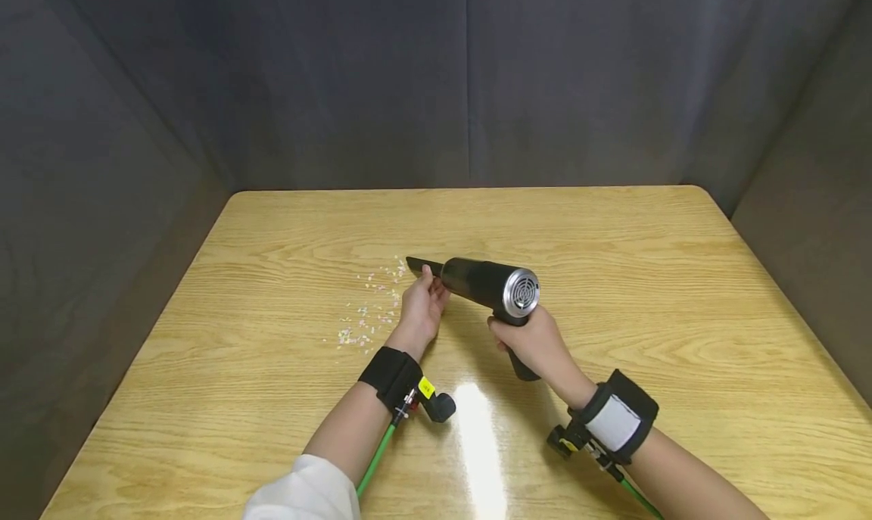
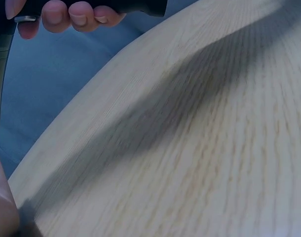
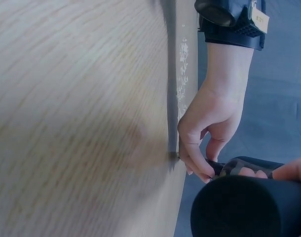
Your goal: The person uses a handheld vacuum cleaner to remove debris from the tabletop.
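Note:
A black handheld vacuum (image 1: 477,279) with a silver vented rear end is held above the table, its flat nozzle (image 1: 417,265) angled to the far left. My right hand (image 1: 538,342) grips the vacuum's handle; its curled fingers (image 2: 79,15) also show in the left wrist view. At the front, my left hand (image 1: 422,308) pinches the nozzle's base between thumb and fingers. In the right wrist view the left hand (image 3: 209,118) bends down to the nozzle, partly hidden by the handle's end. Small pale paper bits (image 1: 350,337) lie scattered left of the left hand.
The wood-grain table (image 1: 654,278) has rounded far corners. Dark grey curtains (image 1: 341,81) hang behind it and at both sides. Each wrist wears a black strap with a small camera, and green cables (image 1: 375,459) run back along the forearms.

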The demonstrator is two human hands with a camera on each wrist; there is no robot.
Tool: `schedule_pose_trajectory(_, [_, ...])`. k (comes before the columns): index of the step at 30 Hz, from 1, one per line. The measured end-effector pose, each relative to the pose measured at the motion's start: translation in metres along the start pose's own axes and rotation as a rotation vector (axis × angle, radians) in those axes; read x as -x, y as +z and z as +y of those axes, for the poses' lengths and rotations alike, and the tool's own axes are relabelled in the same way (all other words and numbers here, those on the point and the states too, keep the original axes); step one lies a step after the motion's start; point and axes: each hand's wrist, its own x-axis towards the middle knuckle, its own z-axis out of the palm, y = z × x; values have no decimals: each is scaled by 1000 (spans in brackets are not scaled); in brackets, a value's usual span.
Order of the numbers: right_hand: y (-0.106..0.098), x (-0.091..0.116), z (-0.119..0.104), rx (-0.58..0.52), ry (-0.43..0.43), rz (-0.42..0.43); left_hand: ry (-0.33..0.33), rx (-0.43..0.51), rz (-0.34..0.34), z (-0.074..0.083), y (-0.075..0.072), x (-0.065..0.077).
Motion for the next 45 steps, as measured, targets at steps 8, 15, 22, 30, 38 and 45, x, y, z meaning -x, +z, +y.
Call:
schedule_pose_trajectory(8, [1,-2,1,6,0,-12,23,6,-27,-5,-8,-12])
schedule_pose_trajectory(15, [0,1,1,-5,-3,-12,-12,33,8,2,-2,5])
schedule_pose_trajectory(22, [-6,5,0,-26,-9,-20,-5,42,-46,1,-2,11])
schedule_pose_trajectory(30, [-9,7,-3,-30,5,-28,7,36,-38,-1,-1,14])
schedule_pose_trajectory(38, [-7,6,-3,-21,10,-17,0,40,-46,0,-2,14])
schedule_pose_trajectory(45, [2,-1,-4,-11,4,2,-3,47,-32,4,-5,4])
